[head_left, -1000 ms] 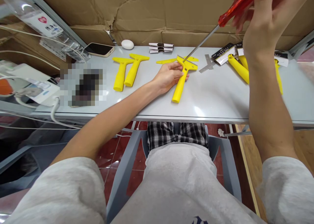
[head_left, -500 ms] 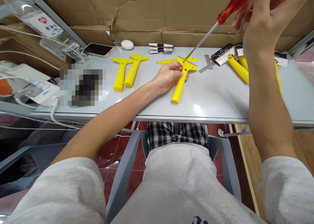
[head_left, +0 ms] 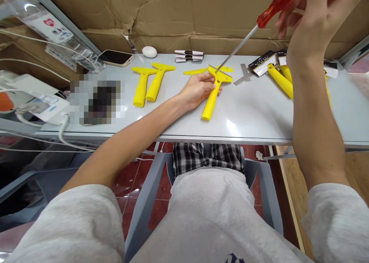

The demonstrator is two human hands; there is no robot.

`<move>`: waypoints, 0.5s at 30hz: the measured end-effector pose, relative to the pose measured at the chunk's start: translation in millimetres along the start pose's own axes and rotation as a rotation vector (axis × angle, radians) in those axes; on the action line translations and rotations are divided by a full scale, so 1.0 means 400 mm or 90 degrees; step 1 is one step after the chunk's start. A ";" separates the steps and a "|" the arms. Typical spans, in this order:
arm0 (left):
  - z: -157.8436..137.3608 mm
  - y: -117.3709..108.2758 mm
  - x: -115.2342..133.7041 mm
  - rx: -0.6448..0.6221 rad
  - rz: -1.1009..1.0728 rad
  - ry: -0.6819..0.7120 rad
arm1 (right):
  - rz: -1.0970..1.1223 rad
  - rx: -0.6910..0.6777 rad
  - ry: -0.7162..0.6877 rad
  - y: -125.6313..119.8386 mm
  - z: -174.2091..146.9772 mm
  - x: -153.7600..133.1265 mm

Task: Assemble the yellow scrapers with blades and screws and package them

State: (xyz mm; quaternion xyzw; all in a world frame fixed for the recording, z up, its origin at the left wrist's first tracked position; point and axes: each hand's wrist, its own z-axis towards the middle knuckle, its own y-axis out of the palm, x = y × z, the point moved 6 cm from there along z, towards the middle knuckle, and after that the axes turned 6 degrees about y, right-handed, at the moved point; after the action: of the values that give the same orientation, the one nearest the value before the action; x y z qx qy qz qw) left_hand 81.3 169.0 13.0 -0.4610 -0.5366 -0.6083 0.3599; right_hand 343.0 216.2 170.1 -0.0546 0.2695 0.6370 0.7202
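Note:
My left hand (head_left: 198, 89) is closed around the neck of a yellow scraper (head_left: 211, 100), whose round handle points toward me. A thin metal edge shows at its head. Up at the right, my right hand (head_left: 314, 21) grips a screwdriver (head_left: 266, 17) with a clear red handle. Its long shaft slants down to the left, and the tip meets the scraper's head. Behind that head lie more yellow pieces (head_left: 194, 72), partly hidden. Just right of it, metal blades (head_left: 243, 75) rest crossed on the table.
Two yellow scraper handles (head_left: 141, 88) lie at the left. Along the back are a phone (head_left: 117, 58), a white egg-shaped object (head_left: 149, 52) and folded cards (head_left: 189, 56). Carded yellow scrapers (head_left: 281, 82) lie at the right, partly behind my forearm. A plastic bottle (head_left: 54, 28) and cables stand left.
My right hand and the screwdriver handle have shifted slightly to the right. The tip stays at the scraper's head, and my left hand holds still.

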 end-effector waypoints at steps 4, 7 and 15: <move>-0.002 0.001 0.002 -0.002 -0.008 0.002 | -0.091 0.049 -0.074 -0.023 0.009 0.006; -0.002 0.002 0.002 0.001 -0.011 -0.002 | -0.124 0.065 -0.078 -0.017 -0.003 -0.010; -0.001 0.008 -0.001 0.005 -0.008 0.001 | -0.023 0.006 -0.004 -0.005 -0.001 -0.006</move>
State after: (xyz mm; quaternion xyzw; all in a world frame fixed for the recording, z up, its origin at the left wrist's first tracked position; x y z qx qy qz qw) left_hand 84.3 168.1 13.4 -0.4560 -0.5414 -0.6087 0.3583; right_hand 344.5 213.4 170.4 -0.0540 0.2693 0.6229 0.7325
